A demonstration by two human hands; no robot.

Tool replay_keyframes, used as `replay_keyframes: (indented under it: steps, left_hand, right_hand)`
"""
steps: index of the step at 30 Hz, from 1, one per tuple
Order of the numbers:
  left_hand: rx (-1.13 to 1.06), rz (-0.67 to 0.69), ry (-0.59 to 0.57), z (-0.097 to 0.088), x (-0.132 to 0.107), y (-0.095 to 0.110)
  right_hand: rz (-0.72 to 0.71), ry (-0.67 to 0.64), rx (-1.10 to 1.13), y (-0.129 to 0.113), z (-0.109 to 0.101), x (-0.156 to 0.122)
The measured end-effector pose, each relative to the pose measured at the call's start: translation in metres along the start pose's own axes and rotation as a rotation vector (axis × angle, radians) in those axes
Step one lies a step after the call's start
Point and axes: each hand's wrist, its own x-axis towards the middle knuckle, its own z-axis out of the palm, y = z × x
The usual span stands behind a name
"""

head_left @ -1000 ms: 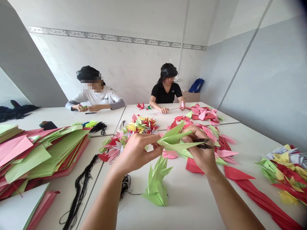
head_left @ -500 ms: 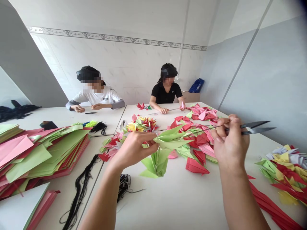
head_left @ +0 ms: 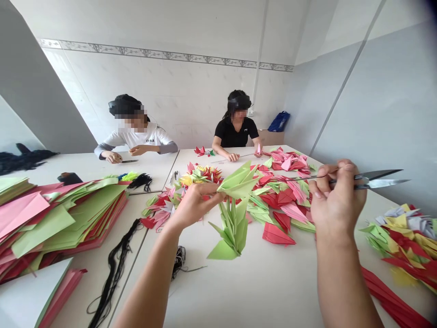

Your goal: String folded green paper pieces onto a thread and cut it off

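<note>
My left hand (head_left: 201, 200) pinches a light-green folded paper piece (head_left: 239, 180), a pointed origami shape like a crane, between thumb and fingers. A second green folded piece (head_left: 234, 230) hangs just under it, above the table. To the right, my raised right hand (head_left: 337, 196) is closed around scissors (head_left: 384, 177), whose blades point right with their tips apart. Its thumb and forefinger also pinch a thin dark strand (head_left: 300, 178) running left toward the green paper. Whether this is a needle or a thread I cannot tell.
Folded red, pink and green pieces (head_left: 282, 200) lie behind my hands. Stacked coloured paper (head_left: 85, 214) and black cords (head_left: 116, 264) are on the left; more folded pieces (head_left: 409, 241) lie right. Two people (head_left: 134, 136) (head_left: 237, 130) sit across the table (head_left: 259, 282).
My right hand has moved right with the scissors and strand, farther from the green paper. The lower green piece now hangs more fully in view. My left hand has shifted only slightly.
</note>
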Motion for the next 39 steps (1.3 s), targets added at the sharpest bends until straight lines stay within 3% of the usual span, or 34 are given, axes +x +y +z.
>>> replay_keyframes:
  steps: [6, 9, 16, 27, 35, 39]
  left_hand:
    - [-0.528, -0.177, 0.133, 0.021, 0.006, -0.016]
    - [-0.641, -0.202, 0.195, 0.033, 0.008, -0.018]
    - [-0.71, -0.264, 0.248, 0.05, 0.007, -0.015]
    - [-0.808, -0.305, 0.096, 0.073, -0.008, 0.001]
    - [-0.731, -0.334, 0.039, 0.087, -0.028, -0.018]
    - [-0.656, -0.298, 0.056, 0.099, -0.041, -0.027]
  right_hand:
    - [-0.014, -0.093, 0.001, -0.009, 0.004, -0.01]
    - [-0.031, -0.158, -0.011, -0.016, 0.007, -0.017]
    - [-0.05, -0.322, -0.092, -0.039, 0.025, -0.02]
    - [0.027, -0.418, -0.075, -0.043, 0.062, 0.017]
    - [0.078, -0.468, -0.087, -0.032, 0.053, 0.023]
    - [0.079, -0.596, -0.125, -0.026, 0.05, 0.019]
